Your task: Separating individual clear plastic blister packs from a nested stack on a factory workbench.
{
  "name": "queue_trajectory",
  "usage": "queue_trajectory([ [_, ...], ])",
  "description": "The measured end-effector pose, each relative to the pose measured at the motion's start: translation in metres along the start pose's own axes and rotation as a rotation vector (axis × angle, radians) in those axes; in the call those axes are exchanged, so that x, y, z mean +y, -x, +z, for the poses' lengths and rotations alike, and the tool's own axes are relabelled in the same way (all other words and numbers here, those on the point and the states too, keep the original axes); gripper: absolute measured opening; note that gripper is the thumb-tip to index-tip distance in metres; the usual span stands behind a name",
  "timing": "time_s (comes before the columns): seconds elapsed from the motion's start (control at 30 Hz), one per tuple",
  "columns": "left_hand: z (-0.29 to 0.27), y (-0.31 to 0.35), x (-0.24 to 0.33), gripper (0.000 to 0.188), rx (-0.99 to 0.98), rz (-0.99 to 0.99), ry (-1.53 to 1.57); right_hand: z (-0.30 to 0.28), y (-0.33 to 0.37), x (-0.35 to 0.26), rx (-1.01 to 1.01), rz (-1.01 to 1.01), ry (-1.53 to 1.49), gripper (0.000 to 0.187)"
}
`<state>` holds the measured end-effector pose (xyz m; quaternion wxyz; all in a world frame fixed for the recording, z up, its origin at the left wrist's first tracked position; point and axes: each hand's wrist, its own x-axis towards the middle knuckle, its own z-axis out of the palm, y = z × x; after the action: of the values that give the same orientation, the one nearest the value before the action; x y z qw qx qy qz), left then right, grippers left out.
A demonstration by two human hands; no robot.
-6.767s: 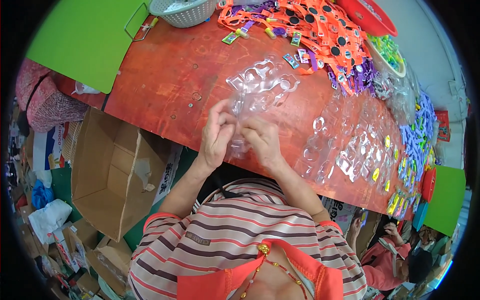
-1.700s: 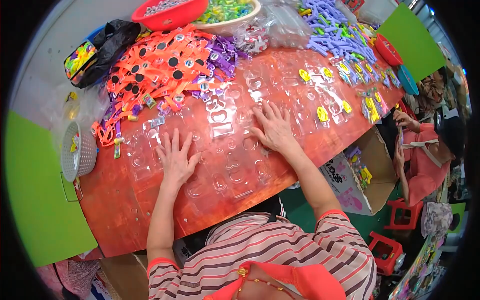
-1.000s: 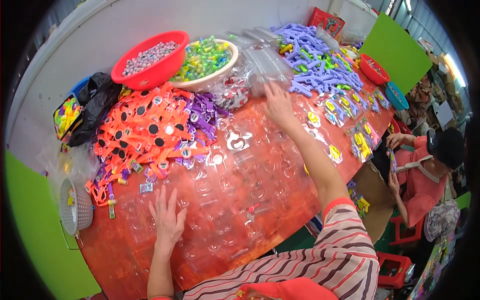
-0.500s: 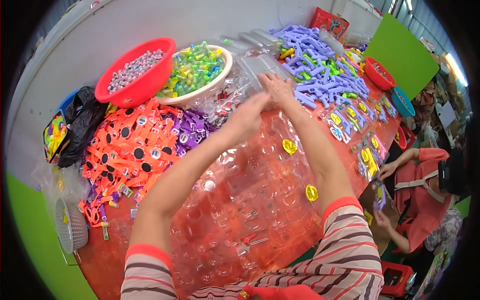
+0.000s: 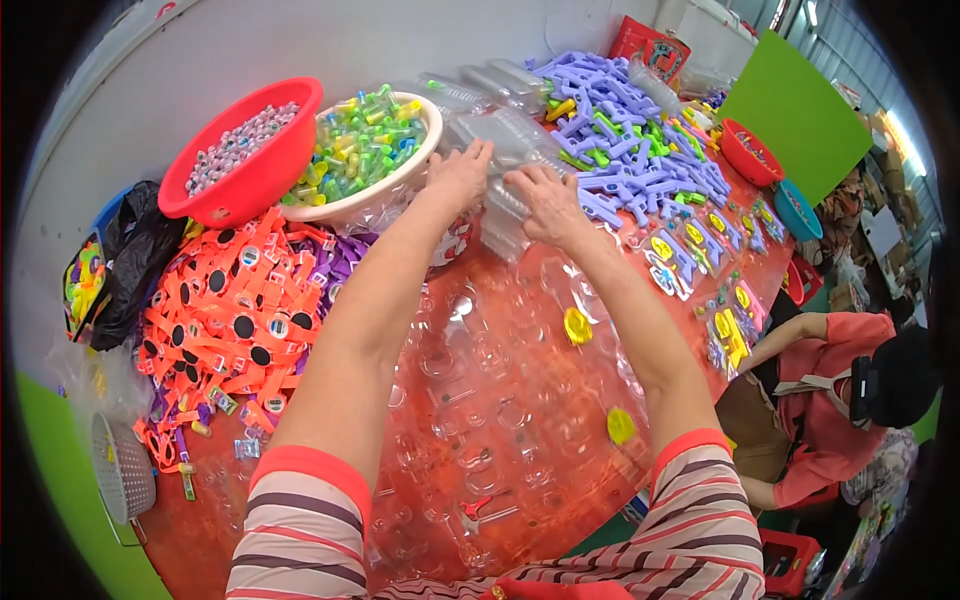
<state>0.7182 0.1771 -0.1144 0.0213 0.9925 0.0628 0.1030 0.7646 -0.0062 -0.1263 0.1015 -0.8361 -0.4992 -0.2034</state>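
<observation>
A stack of clear plastic blister shells (image 5: pixel 507 222) lies tilted between my hands at the far middle of the table. My left hand (image 5: pixel 460 178) is at its left side, fingers stretched forward beside the white basin. On the other side, my right hand (image 5: pixel 550 208) has its fingers spread over the stack's right edge; how firmly either hand touches it cannot be made out. More clear shells (image 5: pixel 510 135) are piled just beyond. Closer to me, a sheet of clear blister shells (image 5: pixel 480 390) covers the red table, with yellow pieces (image 5: pixel 578 325) and a small red piece (image 5: pixel 474 508) on it.
Left: a red basin of small beads (image 5: pixel 312 105), a white basin of colourful capsules (image 5: pixel 432 130), orange watch-like straps (image 5: pixel 225 315) and a grey perforated basket (image 5: pixel 125 480). Back right: purple toy guns (image 5: pixel 640 150) and filled packs (image 5: pixel 670 262). A co-worker (image 5: pixel 840 400) sits right.
My hands have drawn apart, the left moving leftward and the right lower, and the shell stack now shows between them. The view has shifted slightly. The co-worker's hands have moved out of sight.
</observation>
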Motion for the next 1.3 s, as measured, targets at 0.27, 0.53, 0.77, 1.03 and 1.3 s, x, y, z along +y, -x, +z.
queue_trajectory([
  [0.27, 0.003, -0.023, 0.000, 0.060, -0.028, 0.042, -0.031, 0.002, -0.014, 0.024, -0.030, -0.139, 0.078, 0.063],
  [0.53, 0.007, -0.003, -0.010, 0.070, 0.294, 0.284, 0.605, -0.003, -0.027, 0.035, -0.015, -0.172, 0.080, 0.047],
  [0.77, -0.020, 0.061, 0.013, 0.090, 0.566, 0.369, 0.353, -0.060, -0.021, 0.025, 0.252, -0.054, -0.076, 0.051],
  [1.03, -0.121, 0.116, 0.038, 0.086, 0.675, 0.184, 0.373, -0.146, -0.025, -0.032, 0.401, -0.088, -0.440, 0.058],
  [1.3, -0.139, 0.265, -0.025, 0.064, 0.444, -0.143, 1.739, -0.092, 0.078, -0.032, 0.207, 0.131, -0.182, 0.078],
])
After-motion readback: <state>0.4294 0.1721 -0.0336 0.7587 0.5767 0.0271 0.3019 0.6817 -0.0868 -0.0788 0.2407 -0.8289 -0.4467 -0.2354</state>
